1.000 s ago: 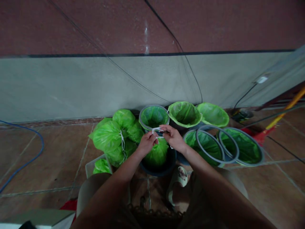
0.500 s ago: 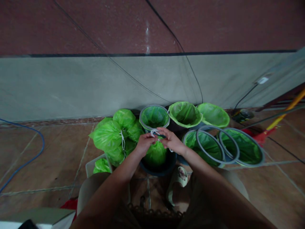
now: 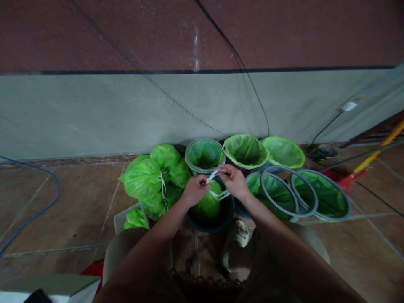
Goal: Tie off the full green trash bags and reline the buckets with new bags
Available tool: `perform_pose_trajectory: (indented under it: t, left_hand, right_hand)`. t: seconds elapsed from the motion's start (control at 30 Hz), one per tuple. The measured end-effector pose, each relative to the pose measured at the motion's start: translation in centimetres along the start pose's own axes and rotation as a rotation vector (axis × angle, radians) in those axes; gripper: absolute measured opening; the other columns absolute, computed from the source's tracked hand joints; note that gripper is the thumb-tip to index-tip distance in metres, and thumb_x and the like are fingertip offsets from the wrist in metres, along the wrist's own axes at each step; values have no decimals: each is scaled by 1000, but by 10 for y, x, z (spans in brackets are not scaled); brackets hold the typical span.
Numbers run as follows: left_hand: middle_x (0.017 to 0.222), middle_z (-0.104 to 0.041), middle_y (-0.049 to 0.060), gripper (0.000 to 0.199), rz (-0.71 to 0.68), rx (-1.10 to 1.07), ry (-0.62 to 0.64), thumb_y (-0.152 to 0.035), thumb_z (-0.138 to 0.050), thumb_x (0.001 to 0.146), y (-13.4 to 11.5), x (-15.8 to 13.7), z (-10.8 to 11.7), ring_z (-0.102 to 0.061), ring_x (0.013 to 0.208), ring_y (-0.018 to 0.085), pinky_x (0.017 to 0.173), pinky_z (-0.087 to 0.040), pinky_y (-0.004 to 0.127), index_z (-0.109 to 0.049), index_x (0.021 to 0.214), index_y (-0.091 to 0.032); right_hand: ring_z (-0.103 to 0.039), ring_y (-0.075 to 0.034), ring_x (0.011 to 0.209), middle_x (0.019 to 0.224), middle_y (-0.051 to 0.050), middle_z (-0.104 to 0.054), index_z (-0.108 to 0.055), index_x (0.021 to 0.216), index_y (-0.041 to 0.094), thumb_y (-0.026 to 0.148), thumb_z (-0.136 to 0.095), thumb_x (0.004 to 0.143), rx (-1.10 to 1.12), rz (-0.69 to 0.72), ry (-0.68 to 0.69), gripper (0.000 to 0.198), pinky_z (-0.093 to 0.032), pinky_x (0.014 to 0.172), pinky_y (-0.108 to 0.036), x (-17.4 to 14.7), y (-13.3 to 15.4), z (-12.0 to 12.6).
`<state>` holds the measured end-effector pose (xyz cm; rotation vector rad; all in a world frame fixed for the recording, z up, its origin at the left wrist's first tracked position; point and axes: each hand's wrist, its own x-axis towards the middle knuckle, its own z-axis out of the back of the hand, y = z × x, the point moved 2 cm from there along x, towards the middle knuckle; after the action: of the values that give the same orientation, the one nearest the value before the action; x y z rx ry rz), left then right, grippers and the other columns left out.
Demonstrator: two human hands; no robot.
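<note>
Between my two hands runs a white drawstring (image 3: 212,176), pinched at one end by my left hand (image 3: 196,189) and at the other by my right hand (image 3: 232,180). A loop of it hangs below my right fingers, over the top of a green plastic bag (image 3: 206,206). That bag sits inside a dark bucket (image 3: 227,216) directly under my hands. To the left, several puffed-up green bags (image 3: 142,179) are heaped together, with white drawstrings (image 3: 163,187) gathered at their necks.
Bins lined with green bags (image 3: 205,155) stand along the wall and to the right. A loose grey ring (image 3: 311,191) lies across two of them. A white container (image 3: 121,219) is at left, a slipper (image 3: 235,235) in front, a blue hose (image 3: 57,189) far left.
My hands have drawn a little apart, with the right moving right. The white drawstring is now stretched between them, and its loop shows more clearly above the bag.
</note>
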<state>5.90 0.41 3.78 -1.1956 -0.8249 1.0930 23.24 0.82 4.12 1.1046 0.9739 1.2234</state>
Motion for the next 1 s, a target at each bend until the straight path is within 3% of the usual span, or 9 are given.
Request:
perform_pose_trajectory:
  t: [0.13, 0.27, 0.47, 0.53, 0.63, 0.73, 0.9, 1.0]
  left_hand:
    - [63, -60, -2, 16, -211, 312, 93, -11, -52, 69, -12, -4, 0, -51, 63, 14, 69, -40, 26, -65, 70, -21]
    - [71, -66, 0, 20, -334, 533, 117, -8, -52, 71, -18, -6, -1, -56, 70, 16, 89, -38, 33, -66, 74, -22]
    - [68, -63, 1, 22, -314, 496, 106, -7, -51, 73, -14, -5, 1, -56, 70, 17, 82, -40, 31, -67, 76, -22]
    - [72, -64, 2, 24, -321, 497, 123, -6, -50, 75, -14, -5, 0, -57, 73, 17, 84, -39, 31, -68, 80, -22]
    - [80, -67, 4, 27, -371, 512, 151, -7, -51, 76, -17, -7, -1, -59, 81, 19, 91, -37, 33, -70, 87, -22]
    - [86, -70, 5, 29, -413, 552, 154, -7, -51, 78, -20, -9, -1, -61, 87, 20, 99, -33, 37, -70, 93, -22]
    - [97, -72, 4, 32, -441, 587, 112, -10, -51, 82, -22, -10, 4, -63, 92, 18, 104, -32, 40, -69, 104, -23]
    - [98, -73, 3, 33, -454, 599, 100, -9, -52, 81, -22, -9, 4, -64, 92, 18, 102, -34, 40, -69, 106, -23]
  right_hand:
    - [-65, -20, 75, 85, -5, -70, -66, 96, 21, 31, -62, 76, -127, 0, -144, 23, -51, 77, -36, 3, -6, 9]
    - [-62, -18, 65, 81, -4, -68, -63, 91, 21, 34, -62, 76, -26, 13, -194, 20, -50, 67, -34, -2, 9, 9]
    - [-51, -12, 53, 61, 3, -56, -61, 88, 22, 37, -64, 73, 156, 61, -311, 21, -42, 55, -26, -1, 29, 15]
    - [-49, -11, 52, 60, 3, -56, -61, 84, 21, 36, -65, 70, 177, -11, -258, 22, -41, 55, -26, 1, 22, 13]
    - [-52, -12, 54, 63, 1, -60, -63, 78, 19, 37, -68, 64, 171, -114, -63, 23, -43, 57, -28, 1, 8, 2]
    - [-56, -13, 59, 68, 0, -64, -64, 84, 19, 33, -67, 62, 189, -145, 31, 27, -44, 60, -28, 0, 1, -6]
    - [-58, -13, 60, 74, 0, -67, -60, 97, 19, 34, -66, 62, 246, -253, -217, 38, -45, 57, -26, 5, -2, 8]
    - [-57, -12, 57, 71, 0, -66, -62, 92, 19, 32, -64, 64, 141, -298, -218, 31, -44, 55, -25, 5, -7, 13]
